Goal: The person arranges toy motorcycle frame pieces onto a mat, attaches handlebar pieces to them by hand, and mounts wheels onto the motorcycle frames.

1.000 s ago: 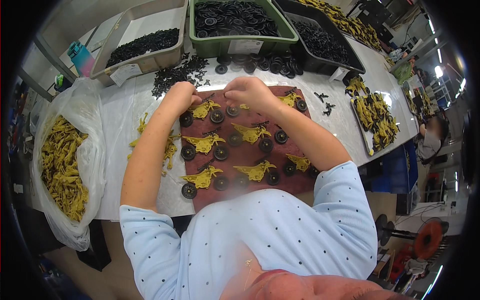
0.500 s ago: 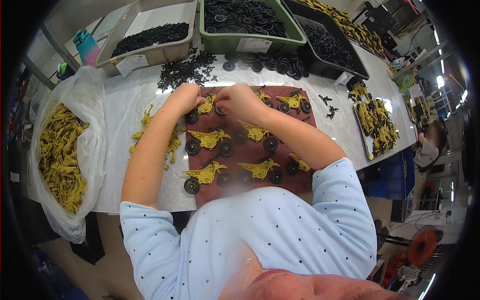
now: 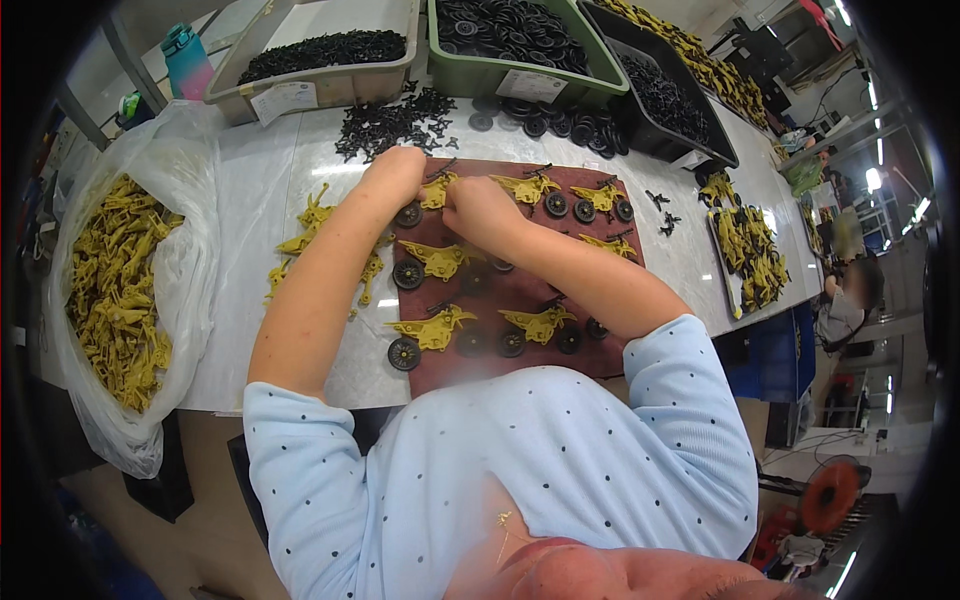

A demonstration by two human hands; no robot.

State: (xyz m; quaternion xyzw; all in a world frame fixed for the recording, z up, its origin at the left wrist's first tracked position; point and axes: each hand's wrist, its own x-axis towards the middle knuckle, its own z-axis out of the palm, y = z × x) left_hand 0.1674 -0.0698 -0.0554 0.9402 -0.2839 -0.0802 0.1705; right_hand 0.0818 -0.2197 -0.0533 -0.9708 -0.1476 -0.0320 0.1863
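Observation:
Both my hands meet over a yellow toy motorcycle body point(image 3: 437, 192) at the far left corner of a dark red mat point(image 3: 535, 284). My left hand point(image 3: 398, 176) is closed at its left end, with its fingertips mostly hidden. At the right end my right hand point(image 3: 478, 208) is curled, thumb and fingers pressed together on it. A black wheel point(image 3: 408, 214) shows just below my left hand. More yellow motorcycle bodies, such as a near one point(image 3: 437, 328), lie in rows on the mat with black wheels point(image 3: 404, 353) beside them and thin black handlebar parts by some.
A clear bag of yellow parts point(image 3: 120, 290) stands at the left. Behind the mat are a beige bin point(image 3: 330, 95), a green bin point(image 3: 520, 75) of wheels and a black bin point(image 3: 665, 110). Loose black parts point(image 3: 395, 122) lie before them. Assembled yellow toys point(image 3: 748, 255) fill a tray at right.
My right hand has come in closer to my left and curled tighter over the right end of the yellow body. The whole view has shifted slightly.

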